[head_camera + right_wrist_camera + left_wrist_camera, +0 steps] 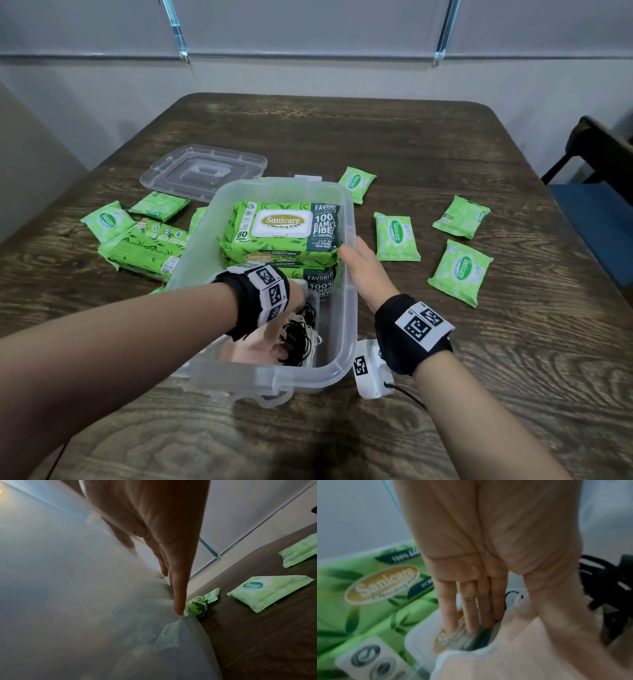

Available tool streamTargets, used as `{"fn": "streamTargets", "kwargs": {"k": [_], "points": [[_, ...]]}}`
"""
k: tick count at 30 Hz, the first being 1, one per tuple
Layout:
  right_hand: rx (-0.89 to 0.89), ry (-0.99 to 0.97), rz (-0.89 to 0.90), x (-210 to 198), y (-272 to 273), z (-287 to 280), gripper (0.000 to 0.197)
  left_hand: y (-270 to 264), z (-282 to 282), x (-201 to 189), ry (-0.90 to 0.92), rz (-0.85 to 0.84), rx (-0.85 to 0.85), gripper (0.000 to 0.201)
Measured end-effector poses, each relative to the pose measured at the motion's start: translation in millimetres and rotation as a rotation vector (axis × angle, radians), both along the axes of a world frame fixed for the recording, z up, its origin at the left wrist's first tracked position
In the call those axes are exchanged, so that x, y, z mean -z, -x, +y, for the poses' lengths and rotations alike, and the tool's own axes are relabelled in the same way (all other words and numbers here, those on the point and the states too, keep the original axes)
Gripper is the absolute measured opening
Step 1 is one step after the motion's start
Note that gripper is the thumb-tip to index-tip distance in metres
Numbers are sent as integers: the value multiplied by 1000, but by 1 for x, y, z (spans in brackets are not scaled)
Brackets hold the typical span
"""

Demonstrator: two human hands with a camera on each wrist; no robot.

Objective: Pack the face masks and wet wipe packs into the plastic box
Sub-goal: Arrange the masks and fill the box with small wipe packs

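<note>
A clear plastic box (350,308) stands mid-table. Two large green wipe packs (281,226) are stacked in its far end. My left hand (496,615) is down in the near end, straight fingers behind a stack of peach face masks (530,649) and thumb in front, pinching them. Black and white ear loops (299,334) bunch beside it. My right hand (364,270) lies along the box's right wall (68,574) with straight fingers (178,595) outside and the thumb over the rim, touching the top pack.
Small wipe packs lie right of the box (396,236) (460,272) (460,216) and behind it (356,183). On the left are more small packs (108,221) and a large pack (147,250). The clear lid (205,171) lies far left. A chair (596,192) stands at the right edge.
</note>
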State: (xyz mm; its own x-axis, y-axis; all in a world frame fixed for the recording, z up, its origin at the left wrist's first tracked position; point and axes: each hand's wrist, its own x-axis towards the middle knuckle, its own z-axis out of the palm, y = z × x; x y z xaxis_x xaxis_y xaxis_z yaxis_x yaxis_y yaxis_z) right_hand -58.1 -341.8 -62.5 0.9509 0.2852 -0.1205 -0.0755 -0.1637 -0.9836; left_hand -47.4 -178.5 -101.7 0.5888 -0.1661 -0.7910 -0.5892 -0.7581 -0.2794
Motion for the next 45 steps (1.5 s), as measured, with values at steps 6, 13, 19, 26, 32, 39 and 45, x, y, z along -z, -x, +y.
{"fn": "streamTargets", "kwargs": {"k": [6,13,19,26,32,39,45], "points": [[-7,15,14,0,0,-1,28,-8,14,72,31,-24,49,104],[-33,30,21,-3,0,-2,30,15,2,11,90,22,-48,60],[-46,61,15,-7,0,-4,32,3,24,33,293,-70,-282,95],[-75,103,-15,-10,0,-1,49,-1,20,-84,397,-71,-478,36],[-52,72,-26,-18,9,3,50,1,47,-87,258,21,-593,38],[-22,113,-9,-14,6,4,57,-7,48,-7,35,-61,-278,67],[-34,112,-4,-18,8,2,49,15,28,-46,71,-92,-388,23]]}}
